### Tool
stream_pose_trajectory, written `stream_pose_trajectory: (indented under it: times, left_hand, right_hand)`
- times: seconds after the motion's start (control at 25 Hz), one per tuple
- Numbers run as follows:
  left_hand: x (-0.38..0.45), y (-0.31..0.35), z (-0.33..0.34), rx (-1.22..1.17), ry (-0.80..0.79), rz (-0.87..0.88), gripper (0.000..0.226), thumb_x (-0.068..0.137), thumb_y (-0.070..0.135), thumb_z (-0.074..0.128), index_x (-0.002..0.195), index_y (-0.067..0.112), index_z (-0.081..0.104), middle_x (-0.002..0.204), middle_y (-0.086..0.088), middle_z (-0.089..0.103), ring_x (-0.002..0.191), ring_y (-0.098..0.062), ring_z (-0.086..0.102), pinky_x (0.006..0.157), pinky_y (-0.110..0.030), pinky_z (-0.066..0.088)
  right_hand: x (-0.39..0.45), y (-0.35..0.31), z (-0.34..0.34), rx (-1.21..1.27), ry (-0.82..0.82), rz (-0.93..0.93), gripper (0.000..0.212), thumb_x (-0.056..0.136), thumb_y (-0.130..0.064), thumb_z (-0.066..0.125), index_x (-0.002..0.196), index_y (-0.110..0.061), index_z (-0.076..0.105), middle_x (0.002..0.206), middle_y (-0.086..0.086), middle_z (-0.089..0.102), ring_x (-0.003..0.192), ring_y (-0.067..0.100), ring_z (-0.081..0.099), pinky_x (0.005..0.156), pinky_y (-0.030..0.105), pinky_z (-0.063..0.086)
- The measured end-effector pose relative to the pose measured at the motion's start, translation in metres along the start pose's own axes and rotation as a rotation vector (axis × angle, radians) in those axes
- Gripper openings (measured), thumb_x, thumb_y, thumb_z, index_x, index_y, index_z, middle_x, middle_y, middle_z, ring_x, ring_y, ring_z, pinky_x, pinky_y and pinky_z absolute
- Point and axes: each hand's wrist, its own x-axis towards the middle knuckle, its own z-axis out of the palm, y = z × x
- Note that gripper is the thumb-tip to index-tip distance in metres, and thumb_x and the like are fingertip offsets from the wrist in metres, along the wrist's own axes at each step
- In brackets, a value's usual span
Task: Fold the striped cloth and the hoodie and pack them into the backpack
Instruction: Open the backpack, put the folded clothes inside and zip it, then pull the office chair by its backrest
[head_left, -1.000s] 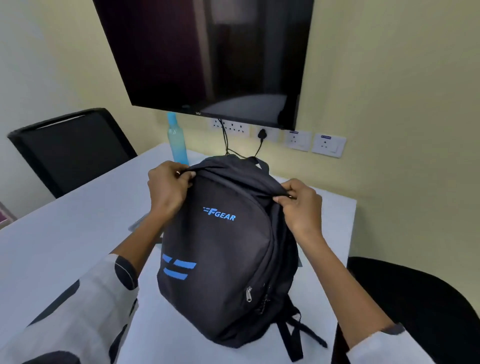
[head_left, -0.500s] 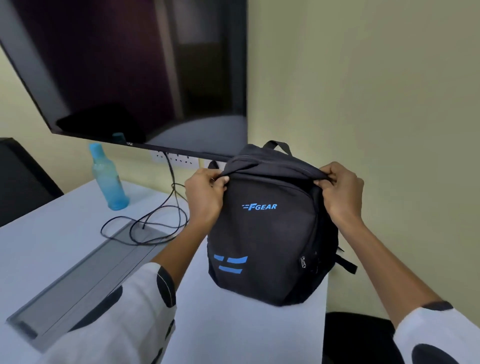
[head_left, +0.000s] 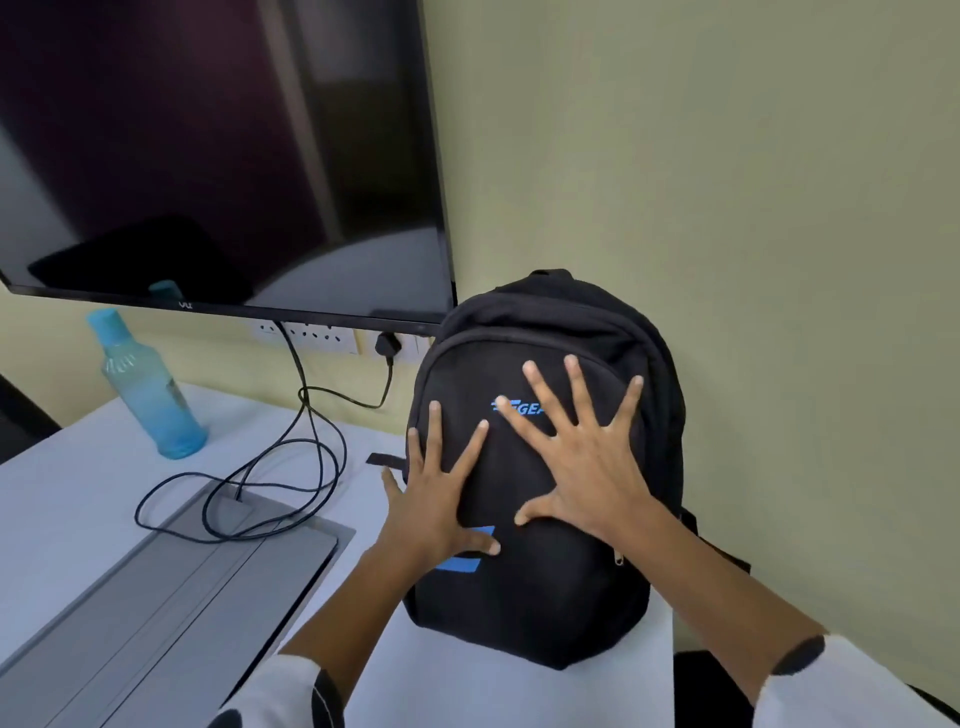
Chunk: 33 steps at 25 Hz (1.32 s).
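Observation:
A black backpack (head_left: 540, 597) with blue lettering and blue stripes stands upright at the table's far right corner, its back against the yellow wall. It looks zipped shut. My left hand (head_left: 436, 499) lies flat on its front panel with fingers spread, over the blue stripes. My right hand (head_left: 576, 452) lies flat higher up, fingers spread across the blue lettering. Neither the striped cloth nor the hoodie is in view.
A blue water bottle (head_left: 150, 395) stands at the back left on the white table (head_left: 78, 499). A looped black cable (head_left: 260, 488) runs from wall sockets to a grey cable hatch (head_left: 171, 582). A dark screen (head_left: 218, 150) hangs above. A black chair (head_left: 711, 691) sits lower right.
Both hands let go of the backpack's top edge and now lie flat on its front. The backpack has gone from the table's middle to the far right corner against the wall.

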Motion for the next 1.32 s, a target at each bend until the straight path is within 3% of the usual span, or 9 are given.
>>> stream_pose_trajectory:
  times: [0.28, 0.56, 0.76, 0.92, 1.08, 1.32]
  left_hand:
    - [0.033, -0.012, 0.041, 0.278, -0.112, -0.051, 0.131, 0.058, 0.069, 0.071, 0.136, 0.047, -0.032, 0.139, -0.001, -0.052, 0.133, -0.032, -0.040, 0.105, -0.070, -0.001]
    - [-0.009, -0.007, 0.043, 0.215, -0.279, -0.129, 0.111, 0.073, 0.068, 0.059, 0.140, 0.043, -0.026, 0.147, -0.003, -0.041, 0.138, -0.034, -0.031, 0.106, -0.069, 0.000]
    - [-0.079, 0.023, 0.012, 0.078, -0.246, -0.099, 0.097, 0.074, 0.077, 0.045, 0.133, 0.053, -0.028, 0.141, 0.001, -0.048, 0.139, -0.035, -0.028, 0.106, -0.070, 0.001]
    - [-0.133, 0.070, -0.026, 0.042, -0.158, -0.007, 0.085, 0.056, 0.090, 0.001, 0.127, 0.058, -0.031, 0.141, 0.005, -0.047, 0.142, -0.033, -0.023, 0.106, -0.069, 0.004]
    - [-0.202, 0.145, -0.064, -0.017, -0.119, 0.135, 0.084, 0.065, 0.083, 0.011, 0.138, 0.055, -0.020, 0.152, 0.004, -0.034, 0.144, -0.030, -0.015, 0.108, -0.066, 0.004]
    - [-0.327, 0.252, -0.081, -0.253, -0.209, 0.395, 0.079, 0.072, 0.078, 0.025, 0.140, 0.056, -0.009, 0.153, 0.008, -0.030, 0.146, -0.025, 0.005, 0.111, -0.063, 0.006]
  right_hand:
    - [0.037, 0.021, 0.050, -0.029, -0.228, 0.090, 0.130, 0.048, -0.093, 0.050, 0.144, -0.042, -0.021, 0.150, -0.001, -0.040, 0.135, 0.034, -0.039, 0.090, 0.084, -0.007]
    - [0.039, 0.026, 0.038, 0.060, -0.513, 0.007, 0.129, 0.056, -0.080, 0.064, 0.145, -0.041, -0.022, 0.149, -0.002, -0.042, 0.136, 0.034, -0.038, 0.094, 0.083, 0.006]
    - [-0.015, 0.044, -0.021, 0.069, -0.616, -0.051, 0.125, 0.060, -0.076, 0.066, 0.144, -0.043, -0.021, 0.152, -0.002, -0.036, 0.141, 0.031, -0.030, 0.098, 0.080, 0.007]
    - [-0.078, 0.069, -0.102, 0.019, -0.633, -0.050, 0.117, 0.065, -0.078, 0.060, 0.145, -0.044, -0.018, 0.156, 0.001, -0.027, 0.145, 0.030, -0.019, 0.101, 0.075, 0.013]
    - [-0.162, 0.078, -0.185, -0.043, -0.656, -0.057, 0.109, 0.070, -0.080, 0.053, 0.148, -0.041, -0.013, 0.159, 0.002, -0.020, 0.147, 0.027, -0.011, 0.103, 0.071, 0.018]
    - [-0.305, 0.080, -0.272, 0.075, -0.692, 0.054, 0.094, 0.077, -0.075, 0.048, 0.150, -0.040, 0.000, 0.161, -0.001, -0.010, 0.148, 0.022, -0.002, 0.108, 0.062, 0.021]
